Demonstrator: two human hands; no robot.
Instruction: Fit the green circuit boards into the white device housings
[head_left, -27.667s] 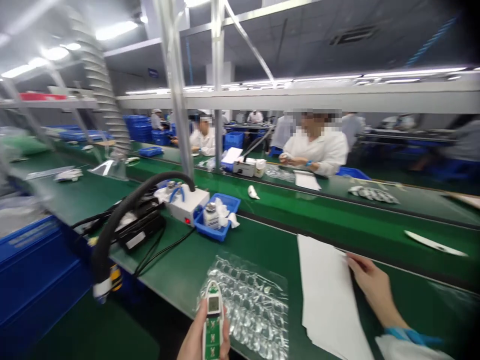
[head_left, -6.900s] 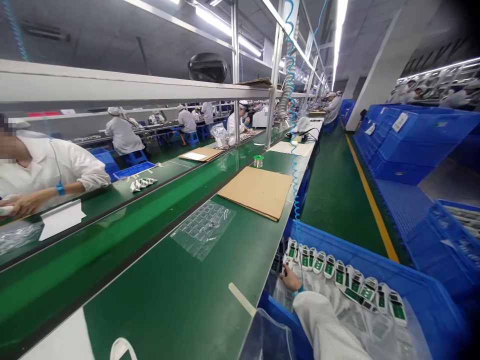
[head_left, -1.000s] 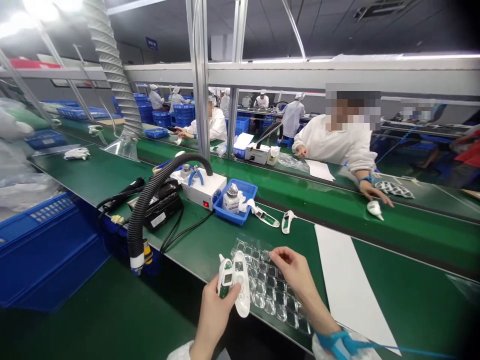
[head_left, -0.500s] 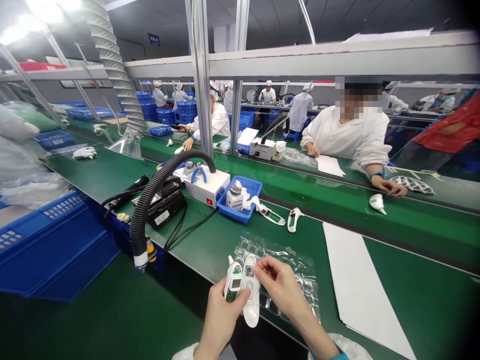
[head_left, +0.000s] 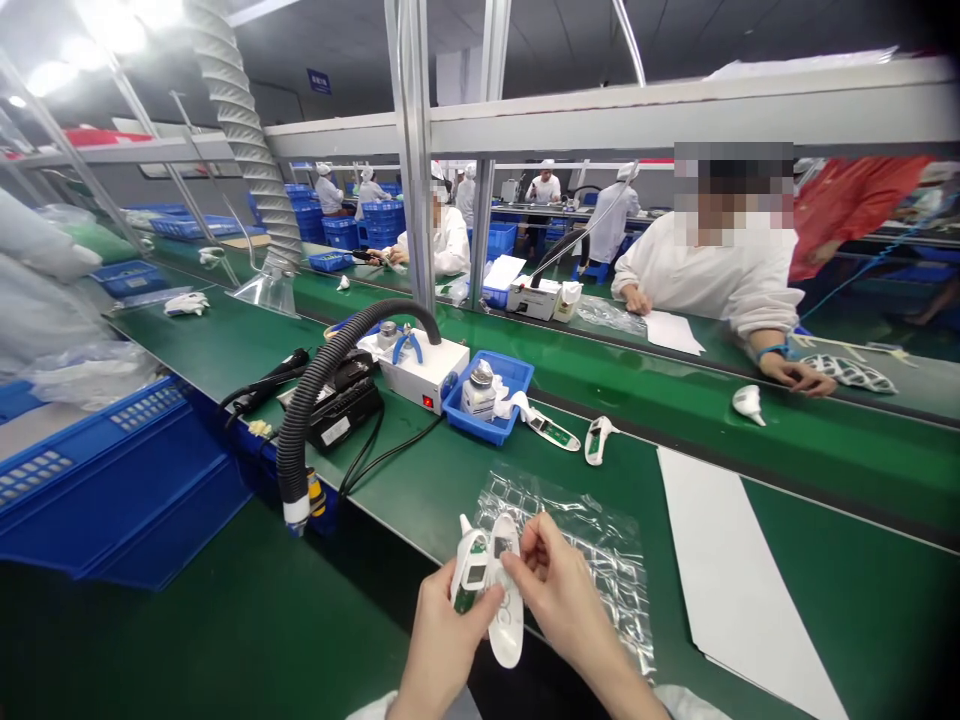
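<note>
My left hand [head_left: 442, 640] grips two white thermometer parts side by side: a body with a green circuit board and small screen [head_left: 469, 572], and a white cover shell [head_left: 507, 600]. My right hand [head_left: 559, 590] pinches the top of the cover shell with fingers curled. Both hands hover at the near edge of the green bench, just in front of a clear plastic blister tray [head_left: 581, 545].
A white paper sheet [head_left: 731, 575] lies to the right. Behind the tray are two more thermometer parts [head_left: 596, 440], a blue bin with a bottle [head_left: 487, 395], a white box unit [head_left: 424, 365] and a black hose [head_left: 315, 400]. Workers in white sit across the conveyor.
My right hand left the blister tray, came to the parts in my left hand and now pinches the cover shell. Both hands drew slightly nearer to me.
</note>
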